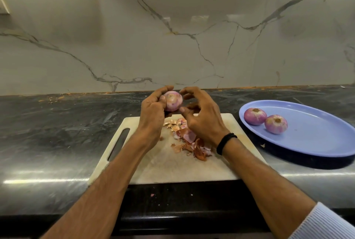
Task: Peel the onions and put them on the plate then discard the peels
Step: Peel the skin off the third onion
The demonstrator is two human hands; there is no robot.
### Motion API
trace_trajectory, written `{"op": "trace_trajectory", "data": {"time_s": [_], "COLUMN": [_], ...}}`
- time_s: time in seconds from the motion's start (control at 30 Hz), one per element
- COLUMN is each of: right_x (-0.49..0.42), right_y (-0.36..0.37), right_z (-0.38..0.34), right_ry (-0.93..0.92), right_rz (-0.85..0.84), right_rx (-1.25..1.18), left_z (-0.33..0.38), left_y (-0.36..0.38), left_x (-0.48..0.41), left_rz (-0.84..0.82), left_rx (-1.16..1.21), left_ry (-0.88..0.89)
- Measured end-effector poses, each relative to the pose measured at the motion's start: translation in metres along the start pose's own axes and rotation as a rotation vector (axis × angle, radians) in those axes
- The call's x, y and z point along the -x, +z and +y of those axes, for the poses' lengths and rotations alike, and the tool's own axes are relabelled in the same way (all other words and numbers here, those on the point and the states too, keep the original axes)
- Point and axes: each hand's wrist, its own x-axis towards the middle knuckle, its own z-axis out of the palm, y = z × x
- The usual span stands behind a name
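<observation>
A person peels a purple onion (172, 101) above a pale cutting board (172, 169) on a dark, veined stone table (57, 133), seen from a head-worn camera. The left hand (151, 112) grips the onion from its left side, fingers curled over the top and thumb against the near face, holding it in the air over the board's far edge. The right hand (203, 117) meets it from the other side, index finger arched to the onion's top and thumb set against its lower right, the remaining fingers curled behind. Whether a strip of skin lies between that finger and thumb cannot be told. The onion's exposed face is pink and white, with a brownish cut end turned toward the camera.

A loose heap of brown and pink peels (189, 139) lies on the middle of the board, partly under the right wrist, which wears a black wristband (225, 142). To the right, just beside the board, an oval blue plate (317, 142) holds two peeled onions (255, 116) side by side near its left rim. A small scrap of peel (262, 145) rests on the table by the plate's near edge. A striped pale sleeve (326, 223) shows at lower right. A marble-patterned wall (172, 37) rises behind.
</observation>
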Motion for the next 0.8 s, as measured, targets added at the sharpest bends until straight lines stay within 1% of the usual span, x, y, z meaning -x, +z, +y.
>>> {"op": "trace_trajectory", "data": {"time_s": [0.1, 0.33, 0.5, 0.67, 0.8], "right_x": [0.0, -0.001, 0.001, 0.001, 0.001], "right_y": [0.003, 0.002, 0.0, 0.002, 0.005], "right_z": [0.002, 0.005, 0.005, 0.01, 0.012], "right_ry": [-0.039, -0.091, -0.088, -0.089, -0.097], "right_rz": [-0.051, 0.019, 0.008, -0.016, 0.019], "right_rx": [0.019, 0.077, 0.093, 0.154, 0.209], "left_z": [-0.002, -0.003, -0.005, -0.006, -0.006], "left_y": [-0.002, 0.0, -0.001, -0.001, -0.001], "left_x": [-0.002, 0.001, 0.001, 0.002, 0.001], "left_rz": [0.015, -0.008, -0.015, -0.031, -0.011], "left_rx": [-0.019, -0.12, -0.181, -0.187, -0.164], "left_ry": [0.021, 0.051, 0.058, 0.063, 0.065]}}
